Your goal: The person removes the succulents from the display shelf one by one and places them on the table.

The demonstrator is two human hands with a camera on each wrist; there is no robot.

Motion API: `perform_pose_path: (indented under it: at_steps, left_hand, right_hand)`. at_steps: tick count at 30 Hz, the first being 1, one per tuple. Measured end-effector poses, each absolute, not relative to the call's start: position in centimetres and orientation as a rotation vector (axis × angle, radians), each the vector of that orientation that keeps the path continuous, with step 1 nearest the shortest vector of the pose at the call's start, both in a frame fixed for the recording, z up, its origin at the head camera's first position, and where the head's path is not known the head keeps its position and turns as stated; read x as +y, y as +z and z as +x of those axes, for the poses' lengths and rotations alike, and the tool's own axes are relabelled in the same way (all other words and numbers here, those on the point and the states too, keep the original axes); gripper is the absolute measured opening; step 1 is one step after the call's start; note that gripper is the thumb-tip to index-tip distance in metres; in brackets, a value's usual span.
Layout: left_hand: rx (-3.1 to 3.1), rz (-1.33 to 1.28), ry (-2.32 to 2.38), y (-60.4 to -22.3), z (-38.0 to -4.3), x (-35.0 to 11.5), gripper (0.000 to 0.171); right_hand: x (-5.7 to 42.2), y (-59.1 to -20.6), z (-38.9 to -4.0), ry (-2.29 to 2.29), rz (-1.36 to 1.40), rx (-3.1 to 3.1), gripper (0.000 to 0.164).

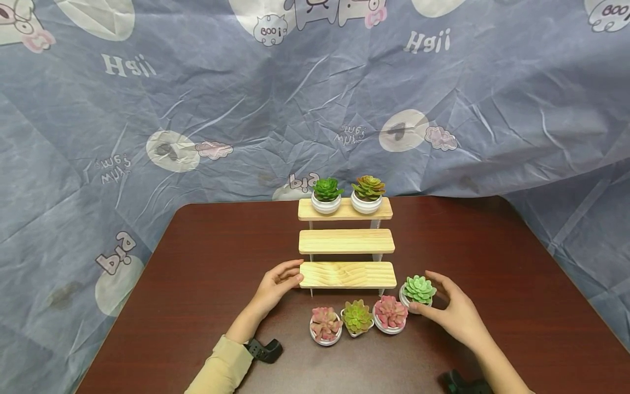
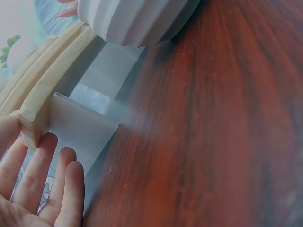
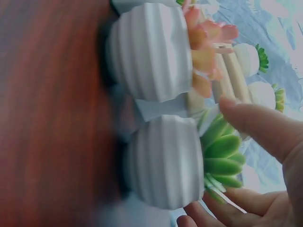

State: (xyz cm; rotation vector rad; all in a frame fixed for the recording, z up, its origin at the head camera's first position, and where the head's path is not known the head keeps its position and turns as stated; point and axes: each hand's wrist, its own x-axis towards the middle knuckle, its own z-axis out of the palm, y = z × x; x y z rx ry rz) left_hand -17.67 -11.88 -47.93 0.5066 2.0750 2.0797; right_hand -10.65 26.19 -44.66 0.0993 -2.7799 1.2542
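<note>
My left hand (image 1: 275, 284) pinches the left end of the lowest board (image 1: 347, 274) of a three-tier wooden stand, thumb in front and fingers at the back edge. In the left wrist view its fingers (image 2: 40, 161) reach under that board beside a clear support. Around a light green succulent (image 1: 419, 290) in a white ribbed pot (image 3: 165, 163) my right hand (image 1: 455, 312) spreads thumb and fingers. In the right wrist view the thumb stands slightly off from the pot, level with the leaves, and the fingertips are right by the pot's other side. This pot sits on the table.
Two potted succulents, one green (image 1: 327, 195) and one brownish green (image 1: 367, 194), stand on the top board (image 1: 345, 208). In front of the stand are a pink succulent (image 1: 326, 324), a yellow-green one (image 1: 357, 317) and another pink one (image 1: 391, 312). A printed cloth (image 1: 275, 109) hangs behind the table.
</note>
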Motion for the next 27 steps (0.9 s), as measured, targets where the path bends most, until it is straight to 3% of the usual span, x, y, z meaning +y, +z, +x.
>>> perform_pose_path:
  at_steps: [27]
  left_hand:
    - [2.066, 0.507, 2.088, -47.9, -17.6, -11.9, 0.043]
  right_hand:
    - [23.5, -40.3, -14.5, 1.322, 0.239, -2.623, 0.073]
